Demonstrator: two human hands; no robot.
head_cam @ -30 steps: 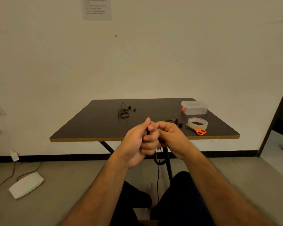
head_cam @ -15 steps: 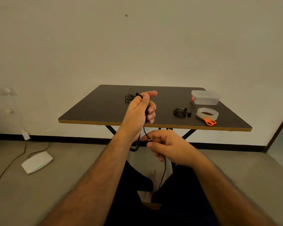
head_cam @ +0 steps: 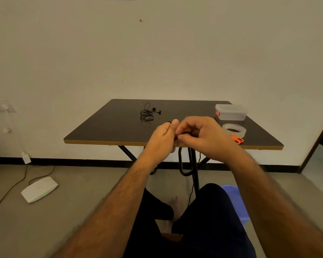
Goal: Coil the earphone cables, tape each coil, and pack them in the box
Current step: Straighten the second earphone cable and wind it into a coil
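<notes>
Earphone cable (head_cam: 183, 162) is dangling in a loop just under both hands, near the table's front edge, so gravity is keeping it untangled while it is being wound. Left hand (head_cam: 163, 138) is curling round the gathered turns, thumb up as an anchor; right hand (head_cam: 199, 135) is pinching the strand and feeding it across. Beyond, tape roll (head_cam: 233, 130) and scissors (head_cam: 238, 140) are waiting within reach; farther back, another earphone bundle (head_cam: 147, 114) and the closed box (head_cam: 231, 112).
</notes>
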